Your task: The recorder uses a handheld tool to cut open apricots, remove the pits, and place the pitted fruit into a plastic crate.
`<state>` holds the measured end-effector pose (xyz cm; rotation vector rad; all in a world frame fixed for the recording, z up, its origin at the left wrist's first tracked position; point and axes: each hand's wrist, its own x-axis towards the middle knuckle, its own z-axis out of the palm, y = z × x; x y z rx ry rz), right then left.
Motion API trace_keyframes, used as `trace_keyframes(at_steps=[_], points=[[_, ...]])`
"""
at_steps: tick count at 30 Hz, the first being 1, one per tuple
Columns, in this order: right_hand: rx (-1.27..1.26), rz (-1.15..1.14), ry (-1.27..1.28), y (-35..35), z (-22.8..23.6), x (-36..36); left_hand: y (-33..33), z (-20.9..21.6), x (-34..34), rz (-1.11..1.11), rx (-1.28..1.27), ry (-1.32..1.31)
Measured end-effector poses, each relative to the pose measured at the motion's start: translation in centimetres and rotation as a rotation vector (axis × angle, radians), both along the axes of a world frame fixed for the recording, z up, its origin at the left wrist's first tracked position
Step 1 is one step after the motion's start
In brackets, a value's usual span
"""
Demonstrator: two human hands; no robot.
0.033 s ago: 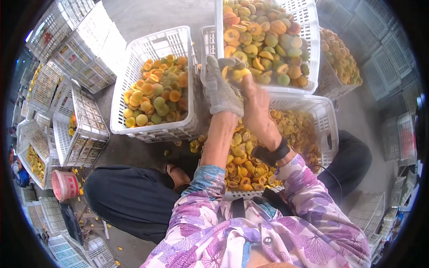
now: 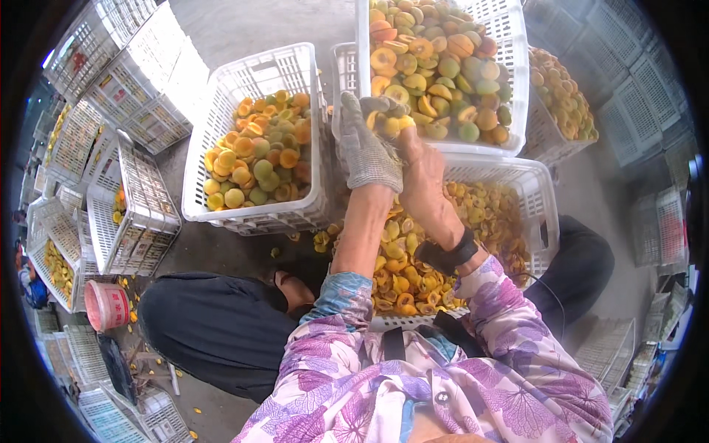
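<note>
My left hand (image 2: 371, 151), in a grey knit glove, is closed round a yellow piece of apricot-like fruit (image 2: 397, 125). Bare and closed, my right hand (image 2: 425, 177) meets it there, its thumb side against the fruit; its other fingers are mostly hidden. Both hands are raised above the gap between crates. Beneath my right forearm stands a white crate (image 2: 543, 193) of flattened yellow fruit pieces. Just beyond the hands, a higher white crate (image 2: 517, 70) holds whole and halved orange-green fruit. Another white crate (image 2: 199, 166) of similar fruit stands to the left.
More crates stand at the left, including a tilted one (image 2: 140, 210), and a stack (image 2: 140, 81) behind. A fruit-filled crate (image 2: 554, 140) is at the far right. A pink bucket (image 2: 108, 306) sits beside my left knee. Fruit scraps (image 2: 325, 238) lie on the floor between crates.
</note>
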<state>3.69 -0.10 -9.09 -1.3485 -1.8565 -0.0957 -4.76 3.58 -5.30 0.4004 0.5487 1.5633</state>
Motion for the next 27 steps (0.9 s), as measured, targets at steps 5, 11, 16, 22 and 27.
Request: trace_keyframes(at_steps=[5, 11, 16, 22, 27], points=[[-0.101, 0.017, 0.041, -0.8, 0.4, -0.2, 0.1, -0.3, -0.5, 0.031, -0.041, -0.096], [-0.698, 0.353, 0.239, -1.0, 4.7, 2.8, 0.0, -0.6, -1.0, -0.146, 0.279, 0.038], [-1.027, 0.423, -0.194, -0.7, 9.7, 6.4, 1.2, -1.3, 1.3, -0.305, 0.096, -0.299], [-0.587, 0.645, -0.654, -3.0, 1.7, 14.3, 3.4, -5.1, -8.4, -0.260, 0.059, -0.725], [-0.606, -0.130, -0.471, 3.0, 3.4, 15.9, 3.4, -4.7, -13.1, 0.188, -0.011, -0.964]])
